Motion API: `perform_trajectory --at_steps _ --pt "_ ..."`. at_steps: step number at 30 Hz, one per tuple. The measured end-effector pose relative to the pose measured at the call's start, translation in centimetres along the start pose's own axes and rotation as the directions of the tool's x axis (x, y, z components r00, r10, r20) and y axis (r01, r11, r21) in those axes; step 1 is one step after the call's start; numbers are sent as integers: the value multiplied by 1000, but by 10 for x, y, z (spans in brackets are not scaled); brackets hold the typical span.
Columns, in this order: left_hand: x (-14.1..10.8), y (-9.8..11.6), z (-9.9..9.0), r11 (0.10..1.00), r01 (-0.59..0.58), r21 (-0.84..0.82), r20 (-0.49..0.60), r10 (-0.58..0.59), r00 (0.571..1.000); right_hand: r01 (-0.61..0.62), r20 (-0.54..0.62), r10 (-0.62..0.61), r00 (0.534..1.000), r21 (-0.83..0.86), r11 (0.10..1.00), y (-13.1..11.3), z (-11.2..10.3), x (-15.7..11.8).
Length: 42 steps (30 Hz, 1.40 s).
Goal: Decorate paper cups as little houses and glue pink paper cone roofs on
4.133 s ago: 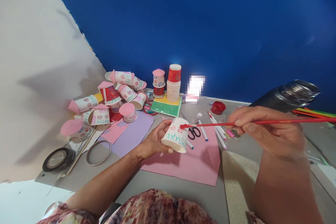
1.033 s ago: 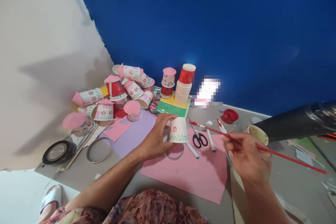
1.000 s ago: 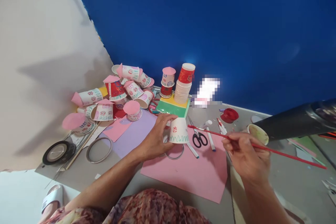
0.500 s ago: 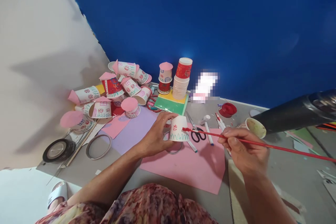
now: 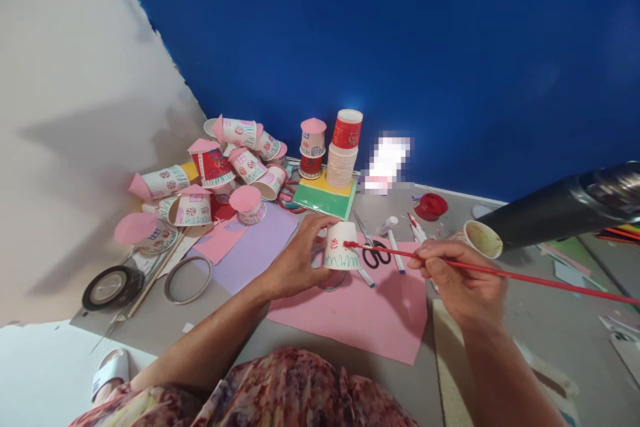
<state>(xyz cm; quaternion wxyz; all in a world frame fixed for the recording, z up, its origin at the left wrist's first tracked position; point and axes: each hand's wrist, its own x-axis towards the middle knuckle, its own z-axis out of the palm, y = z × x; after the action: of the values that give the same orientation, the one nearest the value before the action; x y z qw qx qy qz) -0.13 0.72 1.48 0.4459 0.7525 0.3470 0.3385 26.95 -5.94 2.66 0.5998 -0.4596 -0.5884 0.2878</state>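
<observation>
The left hand (image 5: 296,260) pinches a paper cup (image 5: 343,246) upside down, its side facing the brush (image 5: 465,265). The right hand (image 5: 463,283) grips the brush closed, maybe to aim its red tip.

And here the long red brush (image 5: 525,275) runs out past the right edge; the dark cylinder (image 5: 560,207) is cut off there too. Pixels blur the bright patch (image 5: 387,161), and the left fingertips disappear behind the white cup (image 5: 343,247).

Left hand (image 5: 299,255) grips upside-down cup (image 5: 341,246), right hand (image 5: 463,280) holds brush (image 5: 475,267), red tip at cup's side. Decorated cups (image 5: 213,167) piled toward desk's (image 5: 240,339) back-left corner.
</observation>
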Motion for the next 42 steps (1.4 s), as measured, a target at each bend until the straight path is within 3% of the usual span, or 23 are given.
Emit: perform_trajectory --at_steps 16,22,29,36,42 --pt "-1 2 1 1000 4 -12 14 -4 1000 -12 -56 11 998 -9 1000 -5 -5 0" --pt "-2 2 2 1000 3 -6 19 -3 1000 11 8 -11 1000 -52 999 -9 -1 1" --pt "-2 3 3 1000 6 0 16 -6 1000 -58 -77 57 995 -11 998 -13 -4 1" --pt "-3 4 4 1000 6 -10 21 -6 1000 -63 -82 60 995 -42 997 -17 1 -1" --pt "-3 1 4 1000 11 -29 11 -11 1000 -35 -73 34 997 -17 999 -9 -9 1"
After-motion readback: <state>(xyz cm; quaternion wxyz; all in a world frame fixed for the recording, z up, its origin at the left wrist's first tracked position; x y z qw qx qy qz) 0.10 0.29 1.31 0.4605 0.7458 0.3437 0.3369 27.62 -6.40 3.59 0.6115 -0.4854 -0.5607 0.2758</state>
